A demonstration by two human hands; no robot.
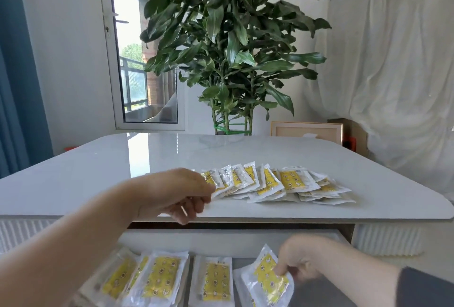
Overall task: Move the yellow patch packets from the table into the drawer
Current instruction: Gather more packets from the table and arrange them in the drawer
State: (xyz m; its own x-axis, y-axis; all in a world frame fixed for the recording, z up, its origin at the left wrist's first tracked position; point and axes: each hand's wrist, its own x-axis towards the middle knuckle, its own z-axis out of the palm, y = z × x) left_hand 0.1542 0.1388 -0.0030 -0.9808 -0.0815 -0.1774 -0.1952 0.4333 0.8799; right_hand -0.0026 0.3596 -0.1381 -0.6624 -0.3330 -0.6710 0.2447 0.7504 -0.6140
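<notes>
Two hands are seen at work on yellow patch packets
One packet (269,279) is pinched by the right hand (298,261) over the open drawer (221,239); the left hand (177,193) fingers are closed on the end packet (216,181) of the pile (290,183) near the tabletop (98,171) front edge

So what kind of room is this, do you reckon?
Probably a living or dining room in a home: a tall potted plant behind a glossy white table, a balcony door and a white sheet draped on the right.
</notes>
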